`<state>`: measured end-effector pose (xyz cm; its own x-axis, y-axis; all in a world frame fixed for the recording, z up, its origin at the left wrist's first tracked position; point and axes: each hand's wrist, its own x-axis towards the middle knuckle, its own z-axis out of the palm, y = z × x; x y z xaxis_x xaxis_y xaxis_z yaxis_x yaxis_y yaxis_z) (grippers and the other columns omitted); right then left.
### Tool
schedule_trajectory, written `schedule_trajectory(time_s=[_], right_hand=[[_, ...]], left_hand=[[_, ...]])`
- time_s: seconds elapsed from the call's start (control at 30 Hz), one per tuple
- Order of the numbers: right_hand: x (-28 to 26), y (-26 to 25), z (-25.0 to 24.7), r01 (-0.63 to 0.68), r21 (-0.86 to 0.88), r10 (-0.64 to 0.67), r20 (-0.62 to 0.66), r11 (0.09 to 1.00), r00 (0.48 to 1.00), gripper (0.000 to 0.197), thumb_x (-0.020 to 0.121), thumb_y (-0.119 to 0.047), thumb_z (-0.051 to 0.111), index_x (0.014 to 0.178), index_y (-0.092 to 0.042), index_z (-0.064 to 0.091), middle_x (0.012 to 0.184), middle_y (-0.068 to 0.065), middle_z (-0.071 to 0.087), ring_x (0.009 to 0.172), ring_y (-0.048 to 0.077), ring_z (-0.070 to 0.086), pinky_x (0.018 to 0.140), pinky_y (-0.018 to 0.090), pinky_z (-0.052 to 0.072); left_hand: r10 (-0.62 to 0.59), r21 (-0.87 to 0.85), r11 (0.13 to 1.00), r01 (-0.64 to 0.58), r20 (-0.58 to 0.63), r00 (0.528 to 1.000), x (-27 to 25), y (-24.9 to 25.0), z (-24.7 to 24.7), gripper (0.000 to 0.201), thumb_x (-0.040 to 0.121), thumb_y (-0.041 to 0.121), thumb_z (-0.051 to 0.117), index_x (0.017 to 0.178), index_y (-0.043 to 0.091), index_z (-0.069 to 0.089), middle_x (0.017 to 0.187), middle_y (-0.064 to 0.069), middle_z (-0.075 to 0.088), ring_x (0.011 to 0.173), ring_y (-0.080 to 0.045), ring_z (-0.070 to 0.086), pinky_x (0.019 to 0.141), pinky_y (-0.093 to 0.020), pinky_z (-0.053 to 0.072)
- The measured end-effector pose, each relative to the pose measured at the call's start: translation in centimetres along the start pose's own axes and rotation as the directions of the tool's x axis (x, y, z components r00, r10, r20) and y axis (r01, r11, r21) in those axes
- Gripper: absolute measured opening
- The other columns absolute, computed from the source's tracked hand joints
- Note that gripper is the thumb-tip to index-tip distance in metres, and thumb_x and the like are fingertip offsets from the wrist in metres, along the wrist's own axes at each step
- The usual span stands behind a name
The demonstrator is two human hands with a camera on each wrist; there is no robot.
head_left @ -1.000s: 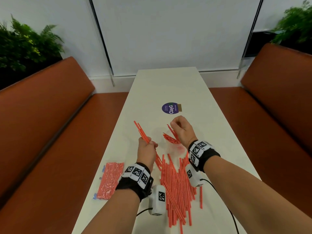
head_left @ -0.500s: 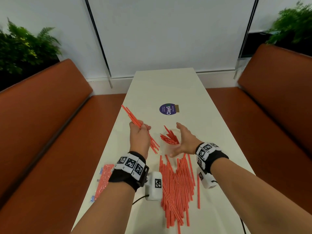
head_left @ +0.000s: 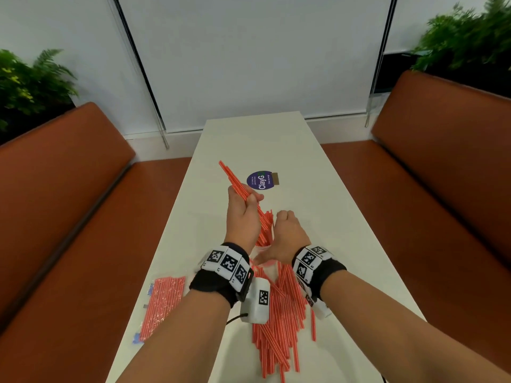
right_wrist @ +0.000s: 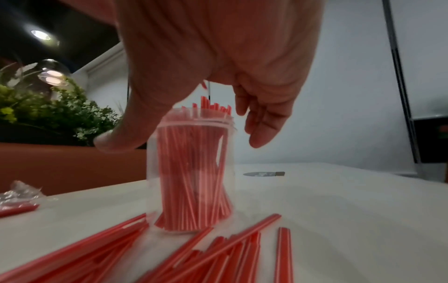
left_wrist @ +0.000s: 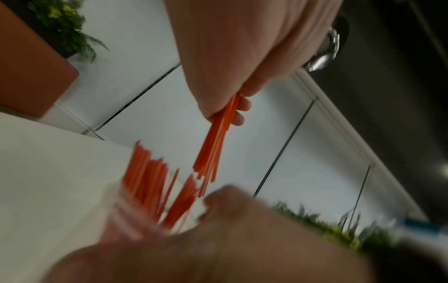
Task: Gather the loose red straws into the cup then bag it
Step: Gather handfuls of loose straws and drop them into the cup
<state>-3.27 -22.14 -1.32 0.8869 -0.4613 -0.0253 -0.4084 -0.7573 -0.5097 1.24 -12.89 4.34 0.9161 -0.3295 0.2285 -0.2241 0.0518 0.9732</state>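
I am in the middle of the gathering step: my left hand [head_left: 243, 217] grips a small bundle of red straws [head_left: 235, 181], fingers curled round it, tilted so the lower ends point down at the mouth of the clear cup [right_wrist: 191, 172], which stands upright on the white table [head_left: 318, 205] just beyond the loose pile [head_left: 279, 313] and is already well packed with straws. My right hand [head_left: 287, 239] is at the cup with relaxed, open fingers: the thumb [right_wrist: 126, 134] lies beside the left of the rim and the fingers [right_wrist: 261, 126] hang on the far right, holding nothing; whether they actually touch the plastic I cannot tell from the blurred wrist view. The next move, as I judge it, is to steady the cup with that hand and guide the bundle's ends into what gap remains, without tipping the cup or letting straws splay over the rim. Much work remains, since a large heap lies near me, and the bagging has not begun. A plastic bag of packed straws [head_left: 163, 302] lies at the near left edge of the table. Farther along the long, narrow tabletop sits a round purple sticker [head_left: 260, 180]. Orange-brown bench seats [head_left: 69, 175] run along both sides, green plants [head_left: 30, 84] stand behind their backs, and pale wall panels [head_left: 249, 59] close the far end.
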Motion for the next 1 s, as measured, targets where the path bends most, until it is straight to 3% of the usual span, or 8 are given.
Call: schedule_trajectory(time_s=[0.17, 0.23, 0.43, 0.6, 0.73, 0.83, 0.93, 1.0], right_hand=[[0.5, 0.8, 0.5, -0.029, 0.364, -0.005, 0.092, 0.931, 0.996, 0.131, 0.053, -0.031, 0.090, 0.149, -0.009, 0.004, 0.155, 0.008, 0.025, 0.141, 0.025, 0.031, 0.115, 0.035, 0.032], [0.7, 1.0, 0.9, -0.034, 0.455, -0.022, 0.117, 0.890, 0.993, 0.128, 0.058, -0.022, 0.088, 0.150, -0.011, 0.000, 0.153, 0.007, 0.029, 0.141, 0.023, 0.034, 0.113, 0.032, 0.032], [1.0, 1.3, 2.2, 0.050, 0.428, -0.073, 0.037, 0.902, 0.997, 0.118, 0.053, -0.016, 0.087, 0.146, -0.011, 0.016, 0.137, 0.006, 0.031, 0.116, 0.006, 0.034, 0.110, 0.032, 0.040], [1.3, 1.7, 2.4, 0.063, 0.455, -0.067, -0.007, 0.888, 0.998, 0.111, 0.051, -0.015, 0.089, 0.142, -0.013, 0.024, 0.129, 0.008, 0.034, 0.106, 0.006, 0.035, 0.095, 0.016, 0.037], [1.6, 2.0, 2.6, 0.061, 0.434, -0.056, -0.025, 0.899, 0.998, 0.107, 0.052, -0.014, 0.088, 0.139, -0.009, 0.026, 0.122, 0.004, 0.032, 0.107, 0.008, 0.029, 0.094, 0.014, 0.034], [1.7, 2.0, 2.8, 0.073, 0.347, -0.061, -0.044, 0.935, 0.997, 0.096, 0.054, -0.015, 0.087, 0.132, -0.001, 0.032, 0.114, 0.003, 0.032, 0.102, 0.012, 0.027, 0.087, 0.016, 0.036], [1.7, 1.7, 3.2, 0.055, 0.364, -0.042, -0.043, 0.930, 0.998, 0.105, 0.052, -0.029, 0.086, 0.139, -0.005, 0.031, 0.127, 0.007, 0.035, 0.103, 0.005, 0.023, 0.100, 0.020, 0.037], [1.6, 1.6, 3.3, 0.079, 0.357, -0.063, -0.057, 0.931, 0.996, 0.105, 0.053, -0.036, 0.084, 0.140, -0.008, 0.032, 0.129, 0.007, 0.035, 0.103, 0.004, 0.022, 0.103, 0.021, 0.038]], left_hand=[[0.021, 0.142, 0.989, -0.038, 0.118, 0.993, 0.7, -2.6, 0.6, 0.014, 0.099, 0.004, 0.035, 0.104, 0.015, 0.042, 0.091, 0.010, 0.057, 0.100, -0.012, 0.060, 0.079, -0.016, 0.046], [0.021, 0.182, 0.982, -0.050, 0.158, 0.987, 1.1, -3.4, 0.8, 0.014, 0.098, 0.003, 0.035, 0.105, 0.015, 0.041, 0.092, 0.008, 0.054, 0.099, -0.012, 0.061, 0.083, -0.023, 0.050], [0.004, 0.289, 0.954, -0.080, 0.256, 0.967, 0.8, -5.4, 1.7, 0.017, 0.097, 0.004, 0.038, 0.106, 0.018, 0.038, 0.087, 0.007, 0.050, 0.086, -0.017, 0.055, 0.089, -0.039, 0.050], [-0.025, 0.221, 0.975, -0.030, 0.240, 0.970, 0.8, -5.5, 1.9, 0.033, 0.092, 0.001, 0.049, 0.115, 0.020, 0.035, 0.088, 0.005, 0.050, 0.082, -0.010, 0.055, 0.080, -0.021, 0.046], [0.008, 0.142, 0.989, -0.034, 0.183, 0.983, 0.8, -5.6, 2.1, 0.065, 0.084, -0.001, 0.059, 0.137, 0.020, 0.028, 0.098, 0.004, 0.052, 0.091, -0.007, 0.058, 0.086, -0.012, 0.047], [0.108, 0.195, 0.971, -0.139, 0.160, 0.981, 1.2, -4.8, 2.1, 0.067, 0.082, 0.008, 0.066, 0.140, 0.022, 0.033, 0.114, 0.003, 0.053, 0.105, -0.008, 0.055, 0.089, -0.003, 0.041], [0.293, 0.450, 0.837, -0.313, 0.117, 0.949, 1.7, -4.5, 1.3, 0.056, 0.084, 0.030, 0.064, 0.137, 0.021, 0.046, 0.131, -0.002, 0.049, 0.123, -0.014, 0.047, 0.105, -0.022, 0.038], [0.266, 0.663, 0.695, -0.278, 0.122, 0.956, 1.7, -4.9, 1.0, 0.054, 0.087, 0.045, 0.055, 0.137, 0.027, 0.049, 0.143, -0.004, 0.043, 0.136, -0.022, 0.038, 0.113, -0.039, 0.032]])
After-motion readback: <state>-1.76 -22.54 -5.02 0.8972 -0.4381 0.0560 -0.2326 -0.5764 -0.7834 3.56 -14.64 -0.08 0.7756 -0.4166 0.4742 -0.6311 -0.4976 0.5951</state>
